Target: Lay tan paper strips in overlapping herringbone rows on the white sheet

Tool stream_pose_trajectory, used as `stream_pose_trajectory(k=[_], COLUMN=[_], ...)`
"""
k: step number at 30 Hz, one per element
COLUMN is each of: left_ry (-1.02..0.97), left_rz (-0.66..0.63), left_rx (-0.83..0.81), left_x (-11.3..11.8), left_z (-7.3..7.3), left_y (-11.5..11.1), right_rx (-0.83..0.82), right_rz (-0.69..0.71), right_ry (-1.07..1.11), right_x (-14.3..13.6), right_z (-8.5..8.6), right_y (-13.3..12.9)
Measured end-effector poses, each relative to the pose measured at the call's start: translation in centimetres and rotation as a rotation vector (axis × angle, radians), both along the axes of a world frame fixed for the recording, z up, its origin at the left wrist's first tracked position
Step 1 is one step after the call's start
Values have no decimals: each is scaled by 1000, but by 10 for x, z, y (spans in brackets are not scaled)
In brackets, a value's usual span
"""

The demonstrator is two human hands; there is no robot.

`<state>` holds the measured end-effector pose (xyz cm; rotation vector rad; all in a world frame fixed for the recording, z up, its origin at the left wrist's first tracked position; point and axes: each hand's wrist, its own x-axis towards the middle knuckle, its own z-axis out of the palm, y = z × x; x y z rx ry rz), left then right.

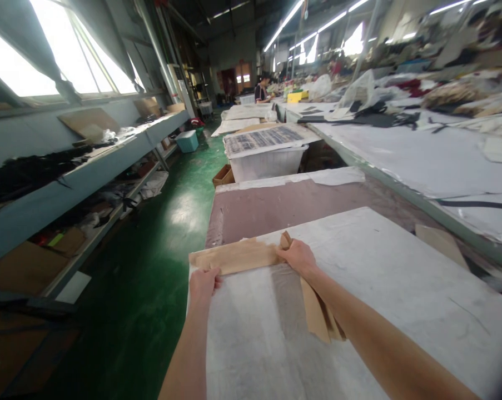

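A wide tan strip (238, 256), either paper or tape, lies along the far left edge of a white-topped board (251, 333). My left hand (204, 286) is at the strip's left end, fingers closed on its near edge. At the other end my right hand (299, 256) grips the strip in a fist, with a folded bit sticking up above the fingers. A loose tan length (319, 316) hangs below my right wrist and rests on the board, partly hidden by the forearm.
Beyond the board is a brownish panel (276, 208), then a white plastic tub (267, 164) under a flat sheet. A long white table (421, 150) runs along the right. Green floor (171, 222) and a blue-grey shelf bench (88, 175) are on the left. A person (262, 90) is far off.
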<state>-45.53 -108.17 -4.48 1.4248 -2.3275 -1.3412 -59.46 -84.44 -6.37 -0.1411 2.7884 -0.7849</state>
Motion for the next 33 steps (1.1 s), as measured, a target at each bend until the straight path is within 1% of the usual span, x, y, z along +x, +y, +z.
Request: stream_pose_trajectory(k=[8,14,17,20,22,24,26,28,30,33], left_ry=[-40,-90,-129,-192,-239,-255,-221,-160,-106,-65], left_rz=[-18,-61,-101,-168,-219,-263,-319,-406,-504,-602], left_rx=[-21,-49,-95,-195,-310,-462,-618,-736,-803,-853], left_x=[-1,-1,-2,-2,-3,-5,-6,-5,-3,1], left_z=[-3,-6,-6,-1,6,12,15,16,15,21], left_y=[-3,-5,-6,-6,-2,8,22,36,48,61], right_rx=[13,18,28,42,52,52,31,-14,-86,-271], right_rz=[-21,2,15,29,41,57,71,75,82,149], right_ry=[-30,-50,-63,-79,-82,-82,-80,-83,-101,-188], right_x=[-1,-2,-3,-4,-6,-8,-9,-7,-2,16], right_z=[-2,-2,0,5,11,18,26,34,41,55], right_y=[-1,0,-1,-4,-6,-5,-1,7,18,38])
